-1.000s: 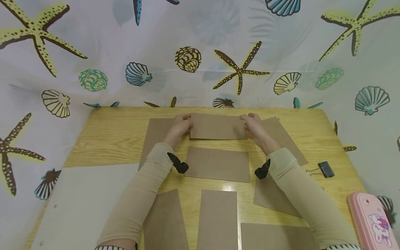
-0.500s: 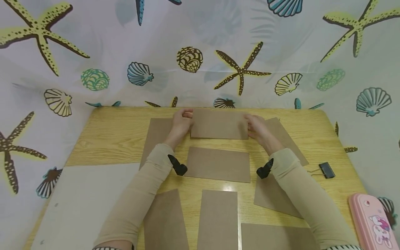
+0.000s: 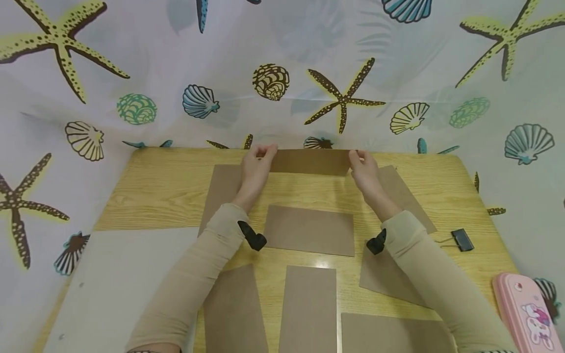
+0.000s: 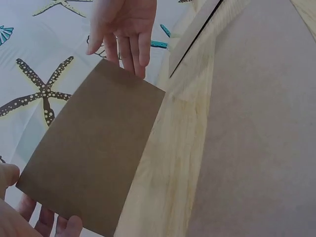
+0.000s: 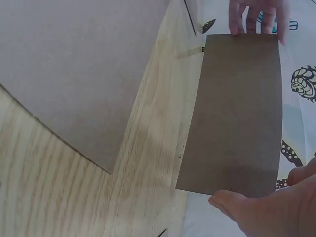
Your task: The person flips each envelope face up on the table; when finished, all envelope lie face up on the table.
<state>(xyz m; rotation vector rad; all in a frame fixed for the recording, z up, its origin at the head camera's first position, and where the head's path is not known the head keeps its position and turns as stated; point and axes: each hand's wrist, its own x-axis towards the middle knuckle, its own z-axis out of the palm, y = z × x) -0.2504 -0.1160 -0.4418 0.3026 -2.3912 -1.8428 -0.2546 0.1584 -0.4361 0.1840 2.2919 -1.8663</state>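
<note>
Brown card [image 3: 311, 162] is raised and tilted over the far edge of the desk [image 3: 163, 196]. Behind the desk hangs a pale cloth [image 3: 265, 39] printed with starfish and shells. A white sheet [image 3: 106, 279] covers the desk's near left part. Other brown cards lie flat and spaced apart over the desk, among them one card [image 3: 309, 230] near its middle, set lengthwise. A pink case [image 3: 527, 314] sits at the desk's near right edge. Both hands pinch the raised card, the left hand [image 3: 256, 171] and right hand [image 3: 370, 179] at opposite short ends. Smallest is a black clip [image 3: 462, 240] at the desk's right side.
</note>
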